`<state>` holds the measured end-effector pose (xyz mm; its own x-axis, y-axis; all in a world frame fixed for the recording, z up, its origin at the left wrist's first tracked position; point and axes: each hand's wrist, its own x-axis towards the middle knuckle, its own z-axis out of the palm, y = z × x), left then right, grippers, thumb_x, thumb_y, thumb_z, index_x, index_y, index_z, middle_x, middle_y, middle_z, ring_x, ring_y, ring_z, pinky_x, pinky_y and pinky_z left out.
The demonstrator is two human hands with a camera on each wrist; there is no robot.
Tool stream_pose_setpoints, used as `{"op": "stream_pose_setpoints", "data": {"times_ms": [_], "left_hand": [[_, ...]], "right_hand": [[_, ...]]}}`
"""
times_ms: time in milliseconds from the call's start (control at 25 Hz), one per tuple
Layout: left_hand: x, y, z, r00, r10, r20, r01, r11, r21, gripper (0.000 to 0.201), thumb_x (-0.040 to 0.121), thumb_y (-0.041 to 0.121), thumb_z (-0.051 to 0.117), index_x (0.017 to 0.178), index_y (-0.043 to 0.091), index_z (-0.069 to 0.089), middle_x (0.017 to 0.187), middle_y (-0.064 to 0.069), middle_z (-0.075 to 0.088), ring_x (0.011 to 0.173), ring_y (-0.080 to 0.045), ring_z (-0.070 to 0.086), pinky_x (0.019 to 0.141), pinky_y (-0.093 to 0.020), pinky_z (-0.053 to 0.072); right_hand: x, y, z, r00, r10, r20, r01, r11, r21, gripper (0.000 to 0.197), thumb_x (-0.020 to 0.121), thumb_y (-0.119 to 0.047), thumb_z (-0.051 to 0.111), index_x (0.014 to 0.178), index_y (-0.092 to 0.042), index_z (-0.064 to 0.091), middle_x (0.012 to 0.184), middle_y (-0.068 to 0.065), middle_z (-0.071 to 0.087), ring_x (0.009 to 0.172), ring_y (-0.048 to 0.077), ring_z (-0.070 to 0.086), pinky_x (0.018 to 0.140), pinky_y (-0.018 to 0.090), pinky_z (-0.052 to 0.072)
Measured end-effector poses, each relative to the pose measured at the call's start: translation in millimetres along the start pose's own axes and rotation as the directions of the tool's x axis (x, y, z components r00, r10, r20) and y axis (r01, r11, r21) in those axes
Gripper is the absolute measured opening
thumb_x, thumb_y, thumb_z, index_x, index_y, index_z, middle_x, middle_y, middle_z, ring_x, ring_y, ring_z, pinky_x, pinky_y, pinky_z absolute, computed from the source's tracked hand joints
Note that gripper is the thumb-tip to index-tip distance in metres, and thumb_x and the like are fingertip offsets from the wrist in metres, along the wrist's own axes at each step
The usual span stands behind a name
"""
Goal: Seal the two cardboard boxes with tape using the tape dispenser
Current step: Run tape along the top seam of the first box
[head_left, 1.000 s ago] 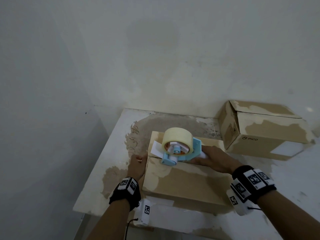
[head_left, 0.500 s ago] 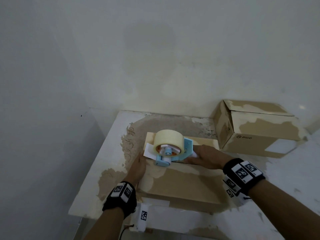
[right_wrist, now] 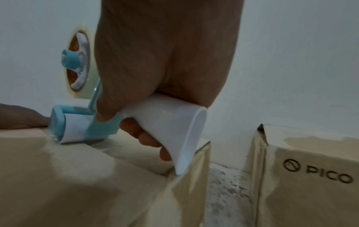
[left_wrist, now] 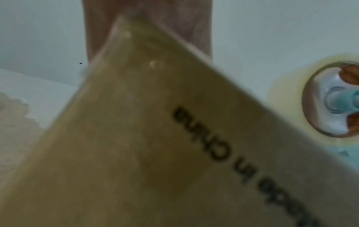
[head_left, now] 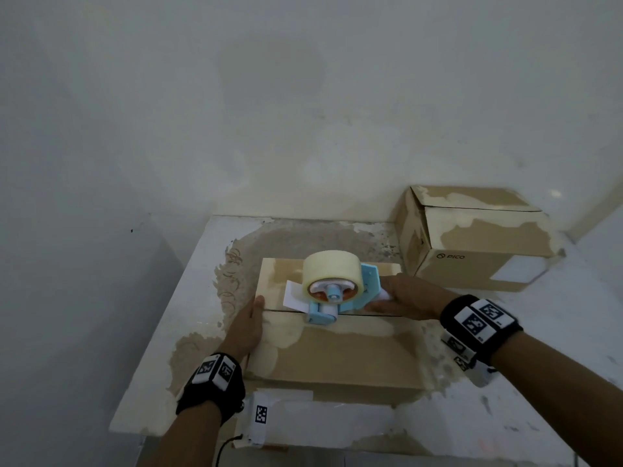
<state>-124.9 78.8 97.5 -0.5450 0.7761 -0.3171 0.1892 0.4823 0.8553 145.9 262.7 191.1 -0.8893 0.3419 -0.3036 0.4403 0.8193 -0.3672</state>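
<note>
A flat cardboard box [head_left: 337,352] lies in front of me with its top seam running left to right. On that seam sits the blue tape dispenser [head_left: 337,298] with its cream tape roll [head_left: 330,267]. My right hand [head_left: 411,298] grips its white handle [right_wrist: 169,122], and its roller [right_wrist: 73,130] presses on the box top. My left hand [head_left: 247,325] lies with straight fingers against the box's left side, thumb by the seam's end. The left wrist view shows mostly the box wall [left_wrist: 136,138]. The second box [head_left: 478,241], marked PICO, stands at the back right.
The worn white table [head_left: 161,372] ends at a wall behind and at an edge on the left. A narrow gap [right_wrist: 223,184] separates the two boxes. A white block with a black-and-white tag [head_left: 260,414] sits at the table's front edge.
The dispenser has slid a little to the right along the seam. My left hand has moved forward along the box's left side, up to the seam's end.
</note>
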Motion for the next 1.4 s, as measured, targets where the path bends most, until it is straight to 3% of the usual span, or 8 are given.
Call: {"op": "stream_pose_setpoints", "data": {"times_ms": [240,320,480,760,880,1000,1240,1400], "left_hand": [[2,-3,2,0.992,0.072,-0.102,-0.05,0.977,0.205,0.056,0.1,0.044,0.027,0.144,0.01,0.039,0.148,-0.015,0.043,0.133,-0.031,0.041,0.111,-0.043,0.032],[-8,7,15,0.942,0.281,-0.181,-0.147,0.834,0.531,0.058,0.101,0.038,0.028,0.15,0.007,0.025,0.155,-0.015,0.029,0.142,-0.033,0.029,0.115,-0.047,0.023],[-32,10,49,0.802,0.58,0.142,-0.453,0.436,0.777,0.064,0.097,0.048,0.027,0.152,0.018,0.017,0.159,-0.002,0.021,0.147,-0.025,0.017,0.117,-0.047,0.005],[-27,9,43,0.854,0.496,0.158,-0.392,0.414,0.821,0.067,0.094,0.056,0.016,0.15,0.021,0.023,0.16,0.002,0.021,0.148,-0.019,0.014,0.118,-0.048,0.0],[-29,11,44,0.855,0.488,0.175,-0.39,0.383,0.838,0.069,0.094,0.057,0.009,0.15,0.021,0.025,0.159,0.002,0.022,0.148,-0.02,0.016,0.117,-0.047,-0.001],[-30,12,41,0.853,0.49,0.179,-0.384,0.356,0.852,0.066,0.096,0.053,0.014,0.149,0.017,0.03,0.158,-0.001,0.027,0.146,-0.022,0.022,0.115,-0.049,0.003],[-39,37,89,0.804,0.508,0.309,-0.516,0.34,0.786,0.064,0.097,0.048,0.022,0.151,0.014,0.024,0.159,-0.005,0.021,0.147,-0.029,0.014,0.114,-0.051,0.002],[-38,42,109,0.803,0.508,0.311,-0.511,0.32,0.798,0.061,0.097,0.05,0.025,0.147,0.016,0.035,0.154,-0.004,0.035,0.145,-0.025,0.024,0.114,-0.049,0.007]], "right_hand": [[-31,20,-1,0.997,0.067,-0.024,-0.066,0.997,0.041,0.034,0.097,-0.042,0.05,0.124,-0.024,0.057,0.116,-0.002,0.064,0.092,0.004,0.052,0.083,0.02,0.041],[-30,21,-2,0.995,0.094,-0.033,-0.092,0.995,0.039,0.035,0.095,-0.046,0.05,0.121,-0.025,0.057,0.113,0.0,0.065,0.091,0.01,0.056,0.085,0.027,0.048],[-31,21,-2,0.995,0.097,-0.031,-0.095,0.993,0.064,0.036,0.094,-0.046,0.051,0.121,-0.023,0.057,0.108,-0.003,0.064,0.093,0.014,0.059,0.085,0.029,0.048],[-46,35,-12,0.993,0.113,-0.025,-0.112,0.993,0.038,0.028,0.095,-0.037,0.055,0.117,-0.02,0.059,0.1,-0.011,0.055,0.088,0.007,0.053,0.082,0.021,0.041],[-70,48,-13,0.996,0.064,-0.06,-0.062,0.998,0.029,0.028,0.096,-0.027,0.056,0.121,-0.014,0.062,0.107,-0.012,0.055,0.088,-0.009,0.048,0.077,-0.002,0.035],[-80,52,-6,0.992,0.06,-0.109,-0.05,0.995,0.09,0.026,0.095,-0.02,0.058,0.118,-0.008,0.064,0.103,-0.011,0.053,0.087,-0.026,0.046,0.074,-0.009,0.034],[-73,57,6,0.967,0.128,-0.222,-0.103,0.988,0.119,0.022,0.085,-0.023,0.068,0.105,-0.013,0.067,0.097,0.006,0.071,0.078,0.014,0.062,0.066,0.022,0.046],[-75,59,17,0.953,0.15,-0.265,-0.115,0.983,0.141,0.02,0.084,-0.017,0.068,0.102,-0.009,0.067,0.097,0.01,0.07,0.078,0.02,0.062,0.065,0.027,0.049]]}}
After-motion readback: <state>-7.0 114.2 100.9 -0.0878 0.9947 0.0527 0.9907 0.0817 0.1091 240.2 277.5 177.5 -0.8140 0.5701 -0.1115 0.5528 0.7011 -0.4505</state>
